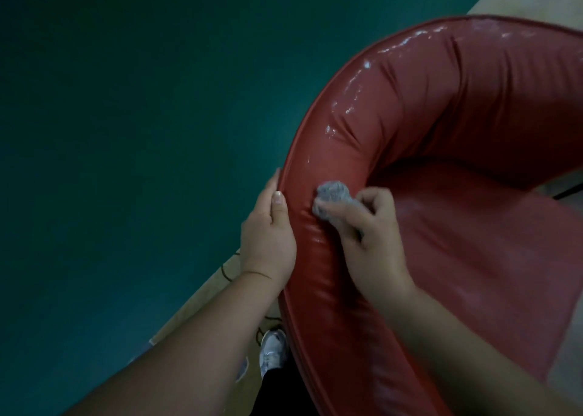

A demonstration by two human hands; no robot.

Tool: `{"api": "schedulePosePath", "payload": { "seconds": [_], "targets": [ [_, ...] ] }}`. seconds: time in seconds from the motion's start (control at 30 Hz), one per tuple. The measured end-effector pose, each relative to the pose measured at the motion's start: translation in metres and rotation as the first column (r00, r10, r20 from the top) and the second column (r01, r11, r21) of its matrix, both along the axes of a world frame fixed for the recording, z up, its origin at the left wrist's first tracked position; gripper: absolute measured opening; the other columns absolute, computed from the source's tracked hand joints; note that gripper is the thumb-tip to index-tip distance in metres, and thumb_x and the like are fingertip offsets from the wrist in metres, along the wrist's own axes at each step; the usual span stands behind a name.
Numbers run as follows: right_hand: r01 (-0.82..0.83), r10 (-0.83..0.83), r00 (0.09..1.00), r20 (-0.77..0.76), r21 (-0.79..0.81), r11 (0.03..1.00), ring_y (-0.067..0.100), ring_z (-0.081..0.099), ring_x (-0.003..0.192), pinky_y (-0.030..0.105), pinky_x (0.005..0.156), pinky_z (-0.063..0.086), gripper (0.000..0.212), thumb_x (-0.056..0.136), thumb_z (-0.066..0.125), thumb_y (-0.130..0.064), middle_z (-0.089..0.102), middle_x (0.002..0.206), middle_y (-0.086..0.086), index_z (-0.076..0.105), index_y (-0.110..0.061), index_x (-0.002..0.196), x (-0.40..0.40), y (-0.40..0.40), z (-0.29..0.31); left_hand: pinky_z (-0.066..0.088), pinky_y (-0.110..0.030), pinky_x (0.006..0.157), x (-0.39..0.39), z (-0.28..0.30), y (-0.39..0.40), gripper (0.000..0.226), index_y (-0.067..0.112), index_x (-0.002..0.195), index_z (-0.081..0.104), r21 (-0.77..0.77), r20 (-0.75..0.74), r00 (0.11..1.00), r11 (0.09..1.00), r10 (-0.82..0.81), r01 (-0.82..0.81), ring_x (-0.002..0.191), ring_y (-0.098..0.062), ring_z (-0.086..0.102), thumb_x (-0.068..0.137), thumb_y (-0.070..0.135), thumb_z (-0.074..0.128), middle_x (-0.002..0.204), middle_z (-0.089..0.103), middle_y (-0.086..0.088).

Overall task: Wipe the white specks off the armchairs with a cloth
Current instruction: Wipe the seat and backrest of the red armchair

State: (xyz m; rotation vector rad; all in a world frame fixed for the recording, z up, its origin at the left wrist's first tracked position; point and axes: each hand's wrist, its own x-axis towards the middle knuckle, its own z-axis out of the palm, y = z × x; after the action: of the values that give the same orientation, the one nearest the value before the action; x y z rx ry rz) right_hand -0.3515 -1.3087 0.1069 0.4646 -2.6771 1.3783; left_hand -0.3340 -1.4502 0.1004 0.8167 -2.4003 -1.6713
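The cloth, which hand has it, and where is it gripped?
The right hand holds the grey cloth, bunched, by its near end, pressing it on the red armchair rim. The left hand grips the rim's outer edge.

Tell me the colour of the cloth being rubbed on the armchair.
Grey. The cloth shows best in the head view, bunched in the right hand against the red armchair.

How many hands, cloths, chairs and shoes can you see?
Hands: 2, left hand and right hand
Cloths: 1, the grey cloth
Chairs: 1, the red armchair
Shoes: 1, a white shoe
Total: 5
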Motion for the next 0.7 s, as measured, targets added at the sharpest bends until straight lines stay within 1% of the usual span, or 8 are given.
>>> {"api": "schedulePosePath", "payload": {
  "seconds": [0.1, 0.17, 0.3, 0.4, 0.47, 0.57, 0.63, 0.7],
  "targets": [
    [-0.053, 0.053, 0.999, -0.011, 0.029, 0.998, 0.016, 0.048, 0.091, 0.029, 0.08, 0.047, 0.03, 0.086, 0.066, -0.006, 0.041, 0.099, -0.001, 0.072, -0.03, 0.105, 0.021, 0.007, -0.002, 0.023, 0.01, 0.079, -0.001, 0.001, 0.0, 0.04, 0.035, 0.141, 0.045, -0.007, 0.023, 1.0, 1.0, -0.011, 0.012, 0.11, 0.011, 0.042, 0.104, 0.028, 0.033, 0.128, 0.05, 0.02],
    [-0.046, 0.048, 0.998, -0.032, 0.034, 0.998, 0.02, 0.049, 0.09, 0.036, 0.079, 0.048, 0.031, 0.086, 0.066, -0.005, 0.042, 0.099, 0.001, 0.073, -0.029, 0.104, 0.01, 0.002, 0.001, 0.026, 0.004, 0.083, -0.003, 0.002, -0.001, 0.04, 0.035, 0.141, 0.045, 0.008, 0.042, 0.999, 1.0, -0.02, 0.02, 0.114, 0.007, 0.044, 0.104, 0.029, 0.032, 0.135, 0.052, 0.016],
    [0.038, -0.029, 0.991, -0.128, 0.07, 0.997, 0.029, 0.05, 0.088, 0.041, 0.08, 0.048, 0.027, 0.086, 0.066, -0.007, 0.044, 0.096, 0.008, 0.074, -0.026, 0.103, -0.044, -0.021, 0.007, 0.033, -0.02, 0.107, -0.014, 0.004, -0.008, 0.041, 0.03, 0.14, 0.048, 0.031, 0.025, 0.997, 0.997, -0.072, 0.071, 0.128, -0.004, 0.046, 0.103, 0.03, 0.034, 0.139, 0.053, 0.011],
    [0.161, -0.159, 0.984, -0.083, 0.02, 0.987, 0.029, 0.05, 0.091, 0.04, 0.085, 0.047, 0.025, 0.086, 0.068, -0.008, 0.042, 0.097, 0.005, 0.075, -0.025, 0.103, -0.075, -0.027, 0.009, 0.033, -0.033, 0.113, -0.034, 0.006, -0.013, 0.04, 0.026, 0.139, 0.051, 0.045, 0.013, 0.995, 0.994, -0.098, 0.098, 0.129, -0.007, 0.047, 0.102, 0.028, 0.034, 0.138, 0.055, 0.009],
    [0.132, -0.129, 0.987, -0.091, 0.023, 0.991, 0.028, 0.049, 0.092, 0.04, 0.084, 0.047, 0.026, 0.087, 0.066, -0.009, 0.041, 0.098, 0.004, 0.074, -0.027, 0.103, -0.067, -0.022, 0.006, 0.034, -0.035, 0.112, -0.05, 0.007, -0.014, 0.039, 0.022, 0.137, 0.053, 0.066, 0.02, 0.994, 0.992, -0.107, 0.105, 0.128, -0.009, 0.048, 0.103, 0.024, 0.034, 0.136, 0.056, 0.006],
    [-0.027, 0.04, 0.988, -0.152, 0.083, 0.996, 0.024, 0.048, 0.093, 0.04, 0.08, 0.047, 0.031, 0.087, 0.061, -0.012, 0.044, 0.1, 0.004, 0.072, -0.033, 0.106, -0.038, -0.017, 0.003, 0.035, -0.037, 0.111, -0.063, 0.006, -0.015, 0.038, 0.017, 0.135, 0.055, 0.048, 0.019, 0.994, 0.994, -0.103, 0.102, 0.127, -0.014, 0.05, 0.103, 0.021, 0.034, 0.135, 0.057, 0.001],
    [-0.069, 0.089, 0.983, -0.159, 0.125, 0.99, 0.025, 0.048, 0.093, 0.043, 0.078, 0.047, 0.031, 0.087, 0.061, -0.013, 0.047, 0.101, 0.006, 0.072, -0.033, 0.107, -0.045, -0.018, 0.003, 0.036, -0.035, 0.11, -0.063, 0.005, -0.015, 0.038, 0.019, 0.135, 0.055, -0.005, 0.029, 0.995, 0.995, -0.096, 0.096, 0.126, -0.015, 0.05, 0.104, 0.024, 0.034, 0.134, 0.058, 0.001],
    [-0.039, 0.063, 0.985, -0.159, 0.152, 0.988, 0.029, 0.049, 0.092, 0.046, 0.078, 0.047, 0.029, 0.087, 0.062, -0.011, 0.05, 0.101, 0.011, 0.073, -0.031, 0.106, -0.069, -0.023, 0.006, 0.038, -0.034, 0.107, -0.061, 0.004, -0.014, 0.038, 0.021, 0.134, 0.056, -0.1, 0.051, 0.995, 0.991, -0.088, 0.092, 0.124, -0.017, 0.052, 0.103, 0.028, 0.034, 0.132, 0.06, 0.001]
  ]
}}
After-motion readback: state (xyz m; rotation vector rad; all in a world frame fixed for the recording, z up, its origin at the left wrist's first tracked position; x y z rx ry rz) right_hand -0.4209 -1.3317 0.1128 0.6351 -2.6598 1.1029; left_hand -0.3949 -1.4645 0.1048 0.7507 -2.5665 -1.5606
